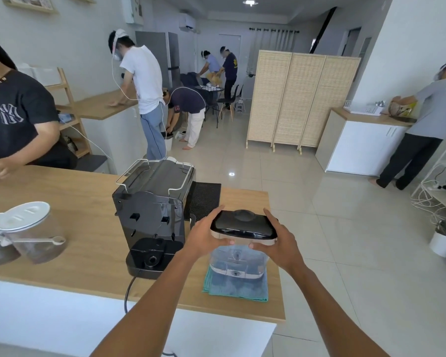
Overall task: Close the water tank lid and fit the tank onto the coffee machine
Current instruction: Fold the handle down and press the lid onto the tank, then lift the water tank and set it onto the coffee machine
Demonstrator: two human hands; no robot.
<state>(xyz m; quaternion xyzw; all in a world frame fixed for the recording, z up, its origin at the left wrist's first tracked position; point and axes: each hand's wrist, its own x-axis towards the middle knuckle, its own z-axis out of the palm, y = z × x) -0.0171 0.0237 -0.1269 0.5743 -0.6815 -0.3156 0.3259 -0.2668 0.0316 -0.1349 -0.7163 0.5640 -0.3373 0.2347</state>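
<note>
Head view: left hand point(204, 234) and right hand point(281, 240) clasped on either side of the clear water tank point(238, 258), black lid point(243, 224) shut on top. Tank over a folded teal cloth point(236, 286) on the wooden tabletop point(88, 253), just right of the black coffee machine point(152, 215).

Two lidded jars point(34, 231) sat at counter's left end (spoon point(40, 240) across them); folded teal cloth point(236, 287) near right edge.
</note>
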